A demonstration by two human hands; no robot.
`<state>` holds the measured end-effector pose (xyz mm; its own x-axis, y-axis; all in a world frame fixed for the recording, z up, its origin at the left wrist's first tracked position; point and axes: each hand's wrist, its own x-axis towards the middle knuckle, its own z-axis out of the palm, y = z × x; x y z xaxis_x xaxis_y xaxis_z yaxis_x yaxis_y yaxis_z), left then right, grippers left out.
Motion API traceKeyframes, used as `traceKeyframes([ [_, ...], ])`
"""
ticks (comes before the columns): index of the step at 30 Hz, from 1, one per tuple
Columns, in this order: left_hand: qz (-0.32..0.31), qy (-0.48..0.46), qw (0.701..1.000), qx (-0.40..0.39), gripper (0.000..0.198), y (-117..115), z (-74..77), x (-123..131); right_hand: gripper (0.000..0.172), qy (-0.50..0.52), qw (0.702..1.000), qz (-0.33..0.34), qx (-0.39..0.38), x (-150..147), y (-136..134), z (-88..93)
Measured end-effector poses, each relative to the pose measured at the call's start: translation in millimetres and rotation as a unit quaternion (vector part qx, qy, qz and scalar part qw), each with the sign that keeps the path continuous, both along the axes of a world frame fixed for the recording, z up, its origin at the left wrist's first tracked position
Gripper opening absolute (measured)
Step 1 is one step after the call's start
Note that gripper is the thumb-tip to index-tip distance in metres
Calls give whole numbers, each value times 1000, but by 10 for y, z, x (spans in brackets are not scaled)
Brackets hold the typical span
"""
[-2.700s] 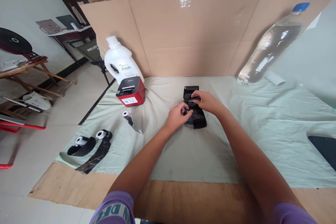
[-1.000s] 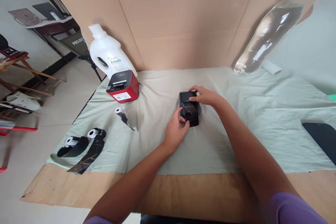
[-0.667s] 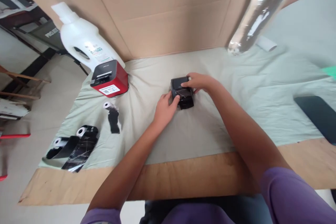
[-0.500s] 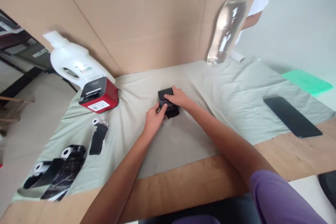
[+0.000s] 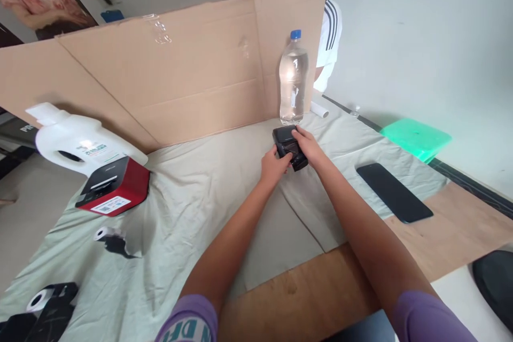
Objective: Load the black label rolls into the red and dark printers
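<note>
Both hands are around a small black boxy device, which looks like a portable receipt printer (image 5: 285, 133), over the cloth-covered table just in front of the water bottle (image 5: 294, 83). My left hand (image 5: 275, 164) grips its near left side, the thumb on its front. At the right edge and top, my right hand (image 5: 308, 145) has its fingers closed on it. The underside of the device and some fingertips are hidden. I cannot tell whether its cover is fully closed.
To the left, a white jug (image 5: 86, 139) stands behind a red and black printer (image 5: 114, 187). Paper rolls with black strips (image 5: 114, 243) lie nearer. A phone (image 5: 395, 192) and green container (image 5: 417, 138) are at right. A cardboard panel (image 5: 192, 75) stands behind; people are beyond it.
My view has shifted, showing more beyond the panel. Both hands have carried the black portable receipt printer to the right and farther away, close to the bottle.
</note>
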<state>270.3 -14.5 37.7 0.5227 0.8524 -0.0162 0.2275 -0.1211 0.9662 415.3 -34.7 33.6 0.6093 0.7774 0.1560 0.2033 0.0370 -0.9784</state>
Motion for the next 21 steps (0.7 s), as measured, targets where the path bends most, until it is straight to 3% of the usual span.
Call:
traceKeyframes([
  [5,-17,15,1000,-16,33,-24,-105,497,63,59,997,-38,-39,430,-98,-87],
  [10,-17,28,999,-43,38,30,-202,589,66,0,993,-33,-116,529,-82,-243],
  [13,-33,52,997,-37,52,49,-227,524,67,-40,986,-36,-155,554,-76,-267],
  [15,-25,85,996,-24,68,79,-204,372,68,-69,979,-53,-186,540,-86,-200],
  [17,5,104,994,14,74,148,-128,67,70,-134,959,-104,-227,473,-100,-65],
  [19,55,119,989,75,67,268,16,-442,69,-228,936,-146,-226,324,-107,98],
  [21,126,143,973,131,56,444,219,-1163,66,-315,919,-142,-191,68,-90,228],
])
